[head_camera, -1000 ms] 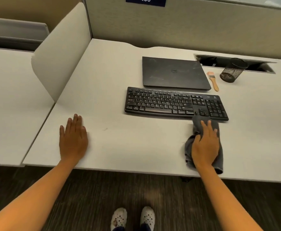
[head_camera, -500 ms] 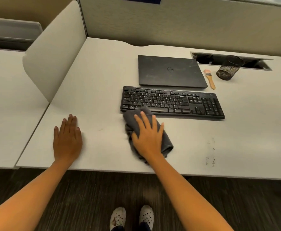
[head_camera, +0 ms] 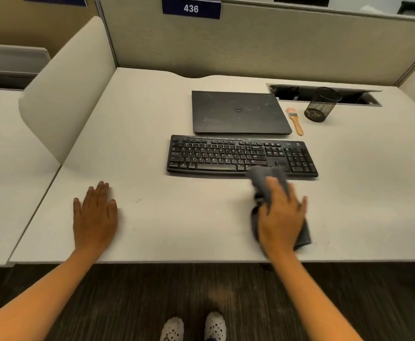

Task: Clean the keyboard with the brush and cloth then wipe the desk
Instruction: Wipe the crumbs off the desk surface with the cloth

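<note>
The step in hand looks like wiping the desk (head_camera: 177, 217) near its front edge. Flat, overlapping passes would serve best, steering the cloth (head_camera: 265, 179) clear of the keyboard (head_camera: 226, 156), whose front rim it meets. The right hand (head_camera: 281, 217) presses the cloth with straight, spread fingers, gripping nothing. The left hand (head_camera: 95, 215) lies flat and empty toward the front left corner.
</note>
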The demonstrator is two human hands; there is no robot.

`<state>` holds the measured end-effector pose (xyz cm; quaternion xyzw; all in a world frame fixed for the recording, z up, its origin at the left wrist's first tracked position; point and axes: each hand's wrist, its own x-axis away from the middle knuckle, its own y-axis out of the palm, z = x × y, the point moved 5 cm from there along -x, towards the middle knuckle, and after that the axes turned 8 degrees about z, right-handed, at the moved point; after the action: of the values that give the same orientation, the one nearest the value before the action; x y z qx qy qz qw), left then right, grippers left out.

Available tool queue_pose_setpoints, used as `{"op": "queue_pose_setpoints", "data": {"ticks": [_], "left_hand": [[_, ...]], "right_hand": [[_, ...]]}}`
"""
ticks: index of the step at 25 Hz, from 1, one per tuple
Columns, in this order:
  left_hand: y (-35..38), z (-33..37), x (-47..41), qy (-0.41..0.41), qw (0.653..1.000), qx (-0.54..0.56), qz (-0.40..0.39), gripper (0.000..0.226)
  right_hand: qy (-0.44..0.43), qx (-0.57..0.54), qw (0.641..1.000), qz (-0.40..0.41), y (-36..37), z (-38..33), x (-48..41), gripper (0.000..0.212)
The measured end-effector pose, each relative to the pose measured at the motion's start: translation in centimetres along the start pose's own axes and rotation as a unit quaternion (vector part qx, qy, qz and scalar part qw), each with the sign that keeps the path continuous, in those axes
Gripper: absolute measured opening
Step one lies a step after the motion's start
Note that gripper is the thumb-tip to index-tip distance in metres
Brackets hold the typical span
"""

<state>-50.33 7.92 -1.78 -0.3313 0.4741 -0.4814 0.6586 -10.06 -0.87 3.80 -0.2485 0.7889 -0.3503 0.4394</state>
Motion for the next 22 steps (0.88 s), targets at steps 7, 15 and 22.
{"op": "queue_pose_setpoints", "data": {"ticks": [7,15,22], "left_hand": [[1.9,9.9,-2.8,0.18,0.983,0.035,0.016,0.053],[6.1,17.8,-7.6,0.364,0.93,-0.042,-0.016,0.061],[7.6,19.9,-9.4,0.477,0.86,-0.176,-0.032,0.074]], "right_hand": [[-0.189,-0.059,0.962,-0.186,6.1,-11.1,6.1,0.06],[0.06,0.023,0.992,-0.104,3.9,2.8,0.8,0.057],[-0.205,-0.083,0.948,-0.227,5.0,-6.5,5.2,0.063]]}}
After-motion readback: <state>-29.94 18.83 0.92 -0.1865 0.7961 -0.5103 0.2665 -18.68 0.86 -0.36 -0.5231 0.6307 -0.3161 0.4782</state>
